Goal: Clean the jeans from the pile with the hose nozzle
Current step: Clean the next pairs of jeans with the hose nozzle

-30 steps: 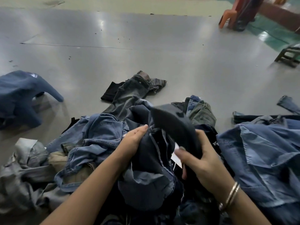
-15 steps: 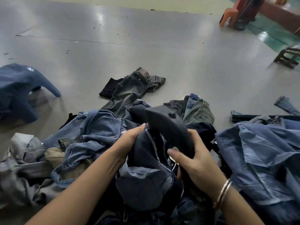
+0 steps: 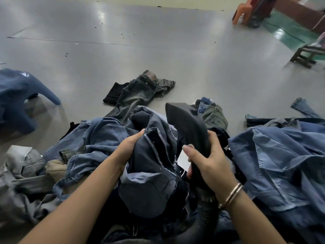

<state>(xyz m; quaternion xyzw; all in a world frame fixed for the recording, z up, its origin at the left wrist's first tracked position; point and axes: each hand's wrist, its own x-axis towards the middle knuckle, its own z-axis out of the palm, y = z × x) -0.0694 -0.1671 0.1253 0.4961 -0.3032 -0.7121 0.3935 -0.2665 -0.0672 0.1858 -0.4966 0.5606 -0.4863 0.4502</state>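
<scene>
At far left a blue plastic stool stands on the grey floor, apart from the pile. Below it, grey garments lie crumpled at the pile's left edge, touching light-blue denim.

The left hand grips a fold of the dark navy jeans, fingers curled into the cloth. These jeans sit on top of the pile, at centre, between both forearms.

Beyond the pile, a grey-washed pair of jeans lies flat on the floor over a black garment.

The right hand is wrapped around the neck of the black hose nozzle. The nozzle's wide mouth points up and away, above the dark navy jeans and just beside them. Its ribbed hose runs down between the forearms. A bangle sits on the right wrist.

An olive garment lies just behind the nozzle. At right, a large blue denim garment covers that side of the pile. At far upper right stand an orange chair and a dark low stool, well apart from the pile.
</scene>
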